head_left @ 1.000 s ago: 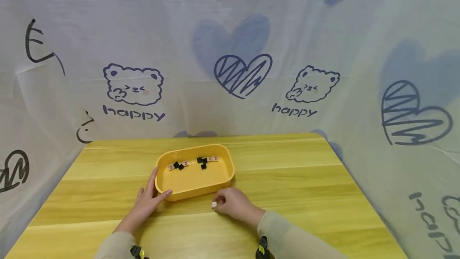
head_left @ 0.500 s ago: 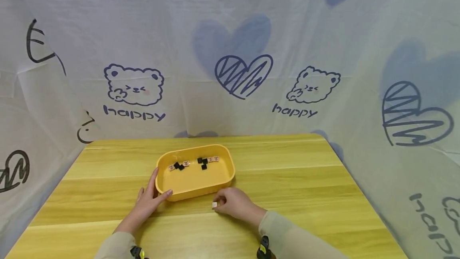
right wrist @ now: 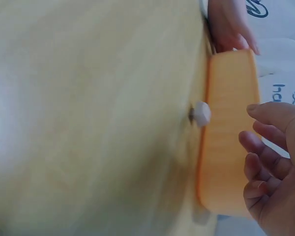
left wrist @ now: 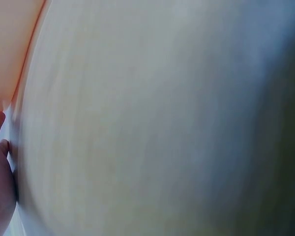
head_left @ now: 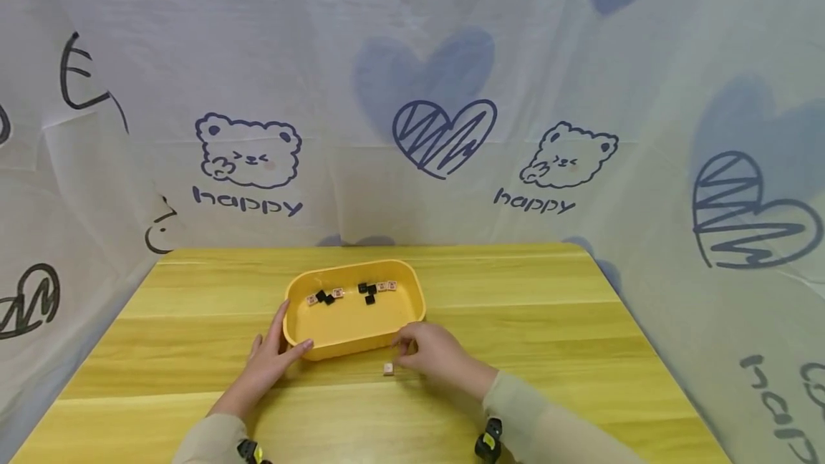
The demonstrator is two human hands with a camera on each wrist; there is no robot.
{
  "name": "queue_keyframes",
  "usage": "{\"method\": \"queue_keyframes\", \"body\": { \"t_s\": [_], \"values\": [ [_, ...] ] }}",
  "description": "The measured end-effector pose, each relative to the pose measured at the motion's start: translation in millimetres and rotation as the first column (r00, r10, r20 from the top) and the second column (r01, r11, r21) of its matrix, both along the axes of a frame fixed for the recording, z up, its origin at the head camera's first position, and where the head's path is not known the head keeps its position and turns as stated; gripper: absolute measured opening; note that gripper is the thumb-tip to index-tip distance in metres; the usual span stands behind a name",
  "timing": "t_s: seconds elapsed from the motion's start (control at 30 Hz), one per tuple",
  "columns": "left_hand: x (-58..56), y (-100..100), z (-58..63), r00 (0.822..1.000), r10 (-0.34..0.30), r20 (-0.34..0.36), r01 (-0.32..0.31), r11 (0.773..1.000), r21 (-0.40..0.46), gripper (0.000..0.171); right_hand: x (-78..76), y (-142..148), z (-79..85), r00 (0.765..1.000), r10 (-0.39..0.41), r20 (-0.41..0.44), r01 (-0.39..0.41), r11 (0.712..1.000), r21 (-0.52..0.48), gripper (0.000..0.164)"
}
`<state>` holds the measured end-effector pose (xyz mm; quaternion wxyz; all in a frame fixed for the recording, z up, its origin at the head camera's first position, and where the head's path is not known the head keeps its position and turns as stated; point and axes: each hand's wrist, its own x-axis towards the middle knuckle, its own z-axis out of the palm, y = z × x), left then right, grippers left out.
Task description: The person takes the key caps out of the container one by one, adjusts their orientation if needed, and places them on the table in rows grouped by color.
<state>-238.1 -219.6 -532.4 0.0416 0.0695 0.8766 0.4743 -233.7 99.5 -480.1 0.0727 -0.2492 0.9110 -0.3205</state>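
Tray (head_left: 341, 326), yellow rectangular plastic w/ rounded corners, on yellow wood-grain table (head_left: 515, 349); 5 small black cubes (head_left: 370, 300) & 4 small pale printed cubes (head_left: 338, 293) in its far half, 2 groups. L hand (head_left: 266, 360) spread wide, touching tray's near-left corner. R hand (head_left: 438, 353), fingers loosely bent, parted, is just right of 1 small white cube (head_left: 388, 369) on table, near side of tray.

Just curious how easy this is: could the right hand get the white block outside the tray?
Probably yes: the right hand looks empty, close beside the white block, which sits uncovered on the table; nothing visible blocks the way.
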Motion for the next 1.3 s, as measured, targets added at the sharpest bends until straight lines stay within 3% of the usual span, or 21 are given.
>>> {"method": "queue_keyframes", "body": {
  "t_s": [0.23,0.43,0.8,1.07,1.3],
  "values": [
    [-0.4,-0.4,0.4,1.000,0.002,0.004,-0.002,1.000,-0.004,0.096,-19.2,2.2,17.0,0.992,-0.003,-0.123,0.005,1.000,0.015,0.018],
    [-1.9,-1.4,-2.6,1.000,-0.003,-0.011,0.003,1.000,-0.004,0.096,-41.1,1.1,26.1,0.987,-0.030,-0.161,0.037,0.999,0.041,0.018],
    [-0.7,-0.6,-3.3,1.000,0.007,-0.008,-0.007,1.000,-0.020,0.097,-77.5,-6.2,30.2,0.996,0.014,-0.092,-0.005,0.995,0.098,0.026],
    [-0.3,-1.0,-1.9,1.000,0.004,0.002,-0.004,1.000,-0.026,0.097,-96.1,-19.8,31.1,0.998,0.041,-0.047,-0.031,0.980,0.198,0.030],
    [-0.8,-0.9,-1.4,1.000,0.013,0.017,-0.012,0.999,-0.041,0.097,-105.3,-34.4,32.4,1.000,-0.020,0.018,0.014,0.956,0.293,0.035]
  ]
}}
